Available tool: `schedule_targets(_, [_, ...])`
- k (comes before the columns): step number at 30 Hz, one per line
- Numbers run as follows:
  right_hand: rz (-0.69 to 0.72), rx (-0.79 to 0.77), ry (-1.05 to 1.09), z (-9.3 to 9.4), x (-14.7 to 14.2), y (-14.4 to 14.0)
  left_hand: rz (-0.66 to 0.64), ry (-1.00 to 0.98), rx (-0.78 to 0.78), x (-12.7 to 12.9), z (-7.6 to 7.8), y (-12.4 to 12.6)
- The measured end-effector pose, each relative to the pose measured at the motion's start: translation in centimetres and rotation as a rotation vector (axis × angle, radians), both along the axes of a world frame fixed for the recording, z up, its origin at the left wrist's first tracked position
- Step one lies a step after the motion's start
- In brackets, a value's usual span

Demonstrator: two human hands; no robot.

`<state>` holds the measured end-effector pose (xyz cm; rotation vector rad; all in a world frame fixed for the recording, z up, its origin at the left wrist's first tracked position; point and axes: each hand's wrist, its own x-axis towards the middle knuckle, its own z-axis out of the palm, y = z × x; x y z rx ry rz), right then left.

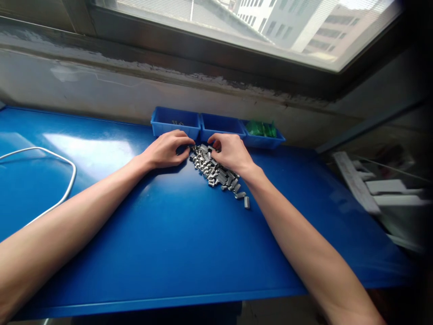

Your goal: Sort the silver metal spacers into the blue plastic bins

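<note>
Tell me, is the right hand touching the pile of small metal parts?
Touching. The head view shows the right hand lying on the far end of the pile of metal parts, its fingers curled down among them.

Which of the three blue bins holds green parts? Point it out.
The rightmost blue bin, at the end of the row nearest the right hand. Green pieces fill it; the middle bin shows none, and the left bin holds only a few small grey bits.

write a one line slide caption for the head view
Both hands, left and right, rest on a pile of small metal parts on a blue table before three blue bins.
</note>
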<state>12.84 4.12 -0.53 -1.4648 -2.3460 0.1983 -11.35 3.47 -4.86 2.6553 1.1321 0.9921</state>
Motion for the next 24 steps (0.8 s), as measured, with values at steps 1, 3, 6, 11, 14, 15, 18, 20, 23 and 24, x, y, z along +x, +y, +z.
schedule_targets(1, [0.005, -0.003, 0.008, 0.0, 0.0, 0.1, -0.001, 0.006, 0.001, 0.0, 0.0, 0.0])
schedule_targets(3, [0.019, -0.023, 0.023, -0.1, 0.0, 0.3, -0.005, 0.016, 0.003, 0.0, 0.1, -0.1])
schedule_targets(6, [0.025, -0.05, 0.052, 0.0, -0.2, 0.5, -0.01, 0.029, -0.003, 0.0, 0.1, -0.1])
schedule_targets(11, [0.036, -0.067, 0.089, 0.9, -0.1, 0.3, -0.005, 0.03, -0.021, 0.0, 0.2, -0.1])
schedule_targets(14, [0.08, -0.114, 0.155, 2.0, 0.4, 0.3, -0.008, 0.035, -0.032, 0.0, 0.1, 0.0])
schedule_targets(15, [0.09, -0.137, 0.187, 2.4, 0.6, 0.3, -0.008, 0.042, -0.034, 0.0, 0.1, 0.0])
schedule_targets(18, [0.1, -0.229, 0.298, 3.3, 1.2, 0.3, -0.016, 0.073, -0.049, 0.1, 0.2, 0.0])
schedule_targets(20, [0.073, -0.257, 0.403, 3.5, 1.5, 0.5, -0.028, 0.1, -0.057, 0.2, 0.4, -0.1])
schedule_targets(23, [-0.036, -0.173, 0.584, 3.0, 1.8, 1.2, -0.06, 0.141, -0.064, 0.2, 0.5, -0.1])
schedule_targets(24, [-0.078, -0.124, 0.629, 2.7, 1.8, 1.4, -0.072, 0.153, -0.067, 0.2, 0.6, 0.0])
